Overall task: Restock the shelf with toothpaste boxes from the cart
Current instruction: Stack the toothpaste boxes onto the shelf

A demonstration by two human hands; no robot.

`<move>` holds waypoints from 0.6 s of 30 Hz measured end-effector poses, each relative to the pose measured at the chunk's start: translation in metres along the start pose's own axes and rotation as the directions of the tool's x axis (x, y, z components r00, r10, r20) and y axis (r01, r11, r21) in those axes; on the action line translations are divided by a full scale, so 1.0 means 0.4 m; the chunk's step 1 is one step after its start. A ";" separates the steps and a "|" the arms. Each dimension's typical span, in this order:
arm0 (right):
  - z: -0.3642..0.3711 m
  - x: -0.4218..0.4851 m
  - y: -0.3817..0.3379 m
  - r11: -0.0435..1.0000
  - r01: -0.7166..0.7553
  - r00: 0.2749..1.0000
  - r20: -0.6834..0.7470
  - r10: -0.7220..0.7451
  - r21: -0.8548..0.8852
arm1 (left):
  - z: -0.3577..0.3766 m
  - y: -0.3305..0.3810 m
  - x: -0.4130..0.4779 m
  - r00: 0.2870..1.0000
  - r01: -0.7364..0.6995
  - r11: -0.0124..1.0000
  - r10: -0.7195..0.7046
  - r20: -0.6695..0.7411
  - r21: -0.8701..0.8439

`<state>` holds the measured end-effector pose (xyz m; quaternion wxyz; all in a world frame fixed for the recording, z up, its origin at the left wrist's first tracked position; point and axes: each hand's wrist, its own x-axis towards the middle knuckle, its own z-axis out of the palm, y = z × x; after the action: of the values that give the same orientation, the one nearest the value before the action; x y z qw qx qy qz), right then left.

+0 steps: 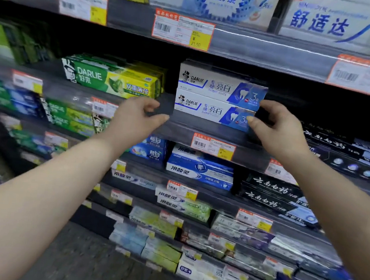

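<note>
Two stacked toothpaste boxes (217, 97) are steadied on the shelf (180, 128), their right end pinched in the right hand (275, 128); the left hand (136, 117) is kept loosely open, its grip empty. Light, stiff, crushable cardboard is best held by its ends.

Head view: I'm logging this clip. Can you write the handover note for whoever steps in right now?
Left hand: open, holds nothing, hovers beside the white boxes without touching them.
Right hand: thumb and forefinger appear to pinch the right end of the lower white Darlie box.
Things: that box lies on the middle shelf under the upper white Darlie box. The green Darlie boxes sit to their left, with a gap between. The cart is not in view.
Done: two white boxes stacked at the shelf front.
Left: let go and fetch more; how many remain cannot be told.
</note>
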<state>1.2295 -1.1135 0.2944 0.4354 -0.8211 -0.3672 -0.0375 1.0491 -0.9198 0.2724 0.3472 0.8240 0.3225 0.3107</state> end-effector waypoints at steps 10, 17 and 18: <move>0.157 -0.132 -0.140 0.974 0.224 0.869 0.446 -0.212 0.028 | -0.156 -0.127 -0.312 0.959 0.277 0.874 -0.278 -0.056 0.400; 0.363 -0.238 -0.292 0.923 0.382 0.637 0.712 -0.297 0.043 | -0.339 -0.270 -0.513 0.863 0.498 0.759 -0.479 -0.158 0.419; 0.394 -0.253 -0.324 0.911 0.407 0.600 0.734 -0.318 0.061 | -0.367 -0.293 -0.540 0.843 0.533 0.739 -0.507 -0.181 0.411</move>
<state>1.0328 -1.0087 0.2474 0.1886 -0.6979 -0.6658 0.1844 0.7745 -0.9622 0.2027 0.2125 0.7487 0.6116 0.1424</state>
